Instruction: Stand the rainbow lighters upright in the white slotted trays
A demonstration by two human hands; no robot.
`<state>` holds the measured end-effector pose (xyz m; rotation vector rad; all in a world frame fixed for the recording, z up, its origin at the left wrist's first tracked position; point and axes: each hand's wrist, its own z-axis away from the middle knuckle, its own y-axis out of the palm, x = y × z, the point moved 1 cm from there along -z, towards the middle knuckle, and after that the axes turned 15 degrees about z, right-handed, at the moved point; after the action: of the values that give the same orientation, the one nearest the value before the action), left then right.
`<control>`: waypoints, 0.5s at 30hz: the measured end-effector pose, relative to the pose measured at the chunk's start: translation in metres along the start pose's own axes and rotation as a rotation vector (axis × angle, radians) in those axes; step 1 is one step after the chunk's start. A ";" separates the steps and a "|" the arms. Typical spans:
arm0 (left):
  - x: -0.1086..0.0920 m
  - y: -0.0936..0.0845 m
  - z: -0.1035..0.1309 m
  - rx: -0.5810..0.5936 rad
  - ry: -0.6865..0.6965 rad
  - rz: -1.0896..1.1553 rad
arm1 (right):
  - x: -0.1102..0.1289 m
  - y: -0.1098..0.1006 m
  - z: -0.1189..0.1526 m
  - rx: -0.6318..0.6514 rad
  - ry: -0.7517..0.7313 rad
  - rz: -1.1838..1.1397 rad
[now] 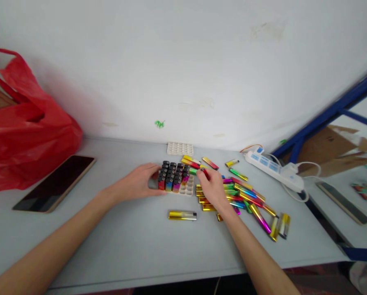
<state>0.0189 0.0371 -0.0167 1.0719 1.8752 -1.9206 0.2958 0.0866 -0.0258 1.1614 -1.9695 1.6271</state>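
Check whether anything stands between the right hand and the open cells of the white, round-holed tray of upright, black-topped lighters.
Nothing visible does: the right hand, pinching a red lighter, is right of the open cells of the white tray; the upright lighters stand mostly to their left.

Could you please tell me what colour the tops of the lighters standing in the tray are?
The tops are black, seen best in the head view.
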 end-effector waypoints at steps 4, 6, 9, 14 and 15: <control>0.000 0.000 -0.001 0.002 -0.011 -0.003 | 0.005 -0.001 0.002 -0.026 -0.038 0.025; -0.001 0.000 -0.001 0.009 -0.013 -0.005 | 0.006 -0.002 0.002 -0.030 -0.058 0.027; -0.001 -0.001 0.000 0.018 -0.020 -0.006 | 0.006 -0.002 0.002 -0.023 -0.073 0.040; 0.000 0.000 0.000 -0.001 -0.003 -0.026 | 0.004 -0.002 0.001 -0.071 -0.078 0.110; 0.000 0.000 0.000 -0.024 0.002 -0.031 | 0.004 -0.003 0.001 -0.078 -0.081 0.123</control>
<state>0.0188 0.0373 -0.0162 1.0436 1.9216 -1.9096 0.2961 0.0839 -0.0215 1.1127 -2.1742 1.5689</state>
